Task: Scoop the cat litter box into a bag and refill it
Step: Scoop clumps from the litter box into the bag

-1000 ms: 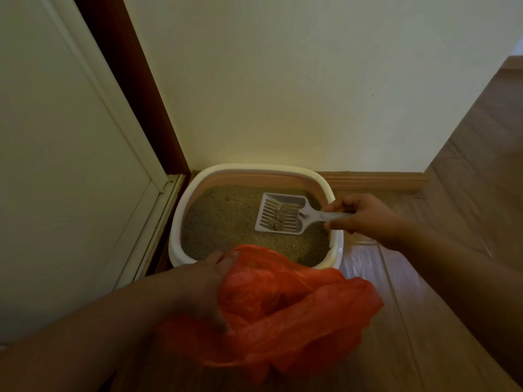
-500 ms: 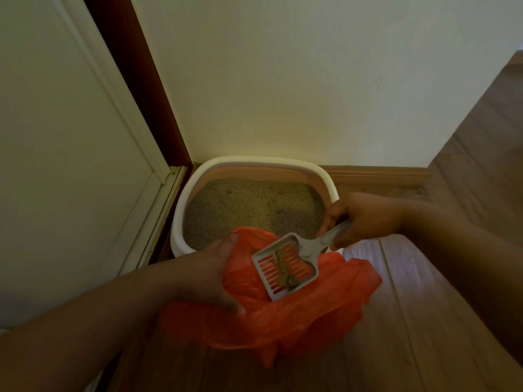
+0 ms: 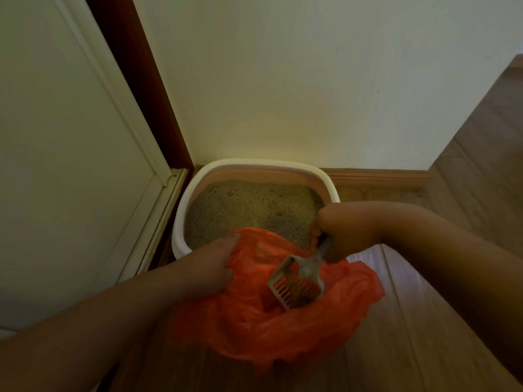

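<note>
Orange thin plastic bag [image 3: 254, 329] sits crumpled on the wooden plank floor [image 3: 402, 349], its mouth open upward, directly in front of the litter box. Pale grey slotted plastic scoop [image 3: 295, 284] is tipped head-down inside the bag's mouth, slots toward the camera, with a few dark clumps lying in its pan; its handle runs up and to the right.

Right hand [image 3: 343, 233] grips the scoop handle, fingers curled tightly round it, knuckles turned toward the box; the hand hangs above the box's near right corner and the bag's far edge. Left hand [image 3: 209, 267] holds the bag's left rim, thumb and fingers closed on a bunched fold of plastic, keeping the mouth spread.

White-rimmed, rounded rectangular plastic litter box [image 3: 181, 219], with tan inner walls, stands on the floor in the corner, its back against the wall. Sandy beige granular litter [image 3: 249, 207] fills its bottom, surface uneven with small lumps; the near part of it is hidden behind the bag.

Cream painted wall [image 3: 283, 80] rises behind the box, with a wooden skirting board [image 3: 376, 178] along its foot to the right. White panelled door [image 3: 56, 165] stands at left, a dark brown frame strip [image 3: 135, 80] between it and the wall.
</note>
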A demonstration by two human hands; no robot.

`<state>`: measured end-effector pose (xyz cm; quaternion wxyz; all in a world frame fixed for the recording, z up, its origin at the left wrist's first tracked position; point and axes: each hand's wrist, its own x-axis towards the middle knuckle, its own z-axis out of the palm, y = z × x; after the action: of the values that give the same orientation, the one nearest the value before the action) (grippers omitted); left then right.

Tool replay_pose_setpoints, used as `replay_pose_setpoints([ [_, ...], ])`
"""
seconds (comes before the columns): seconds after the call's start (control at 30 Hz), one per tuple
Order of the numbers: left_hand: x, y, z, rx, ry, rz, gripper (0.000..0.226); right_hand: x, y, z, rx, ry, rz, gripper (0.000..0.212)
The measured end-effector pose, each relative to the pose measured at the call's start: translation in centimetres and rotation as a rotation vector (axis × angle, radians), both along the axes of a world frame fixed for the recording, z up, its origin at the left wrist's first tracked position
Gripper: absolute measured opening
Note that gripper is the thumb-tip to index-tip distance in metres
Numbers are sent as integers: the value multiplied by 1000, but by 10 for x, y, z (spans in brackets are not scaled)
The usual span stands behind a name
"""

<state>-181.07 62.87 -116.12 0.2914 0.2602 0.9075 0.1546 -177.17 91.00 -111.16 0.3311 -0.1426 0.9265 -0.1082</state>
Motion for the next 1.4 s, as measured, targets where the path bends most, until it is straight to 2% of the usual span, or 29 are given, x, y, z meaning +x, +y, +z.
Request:
replay_pose_setpoints([
  [0.23,2,2,2,-73,-9,-44,77,1,-5,6,13,42,21,19],
  [0.53,1,-2,2,-39,-15,-44,69,-1,1,5,5,67,-6,7],
  [0.67,1,-2,-2,-23,-34,-35,70,-3,1,4,2,63,-8,14],
  [0.73,0,-4,-4,-27,-40,-37,71,-5,5,3,-44,40,-47,9],
  [0.8,0,-4,-4,-24,-39,-43,71,-6,12,3,-73,10,-80,16],
  [0.9,1,-3,-2,-24,-43,-53,70,-6,27,7,-151,26,-167,14],
  [1.0,1,-6,-2,-23,-64,-22,75,-6,47,8,-290,88,-320,20],
  [1.1,0,-10,-5,-17,-100,-16,81,-6,62,-2,-482,136,-506,17],
  [1.17,-1,-10,-6,-15,-127,-42,81,-8,68,-16,-529,197,-616,14],
  [1.27,-1,-11,-8,40,-148,-64,87,-13,72,-38,-488,292,-731,12],
  [1.4,-3,-11,-12,60,-149,-88,94,-18,66,-59,-285,359,-705,12],
])
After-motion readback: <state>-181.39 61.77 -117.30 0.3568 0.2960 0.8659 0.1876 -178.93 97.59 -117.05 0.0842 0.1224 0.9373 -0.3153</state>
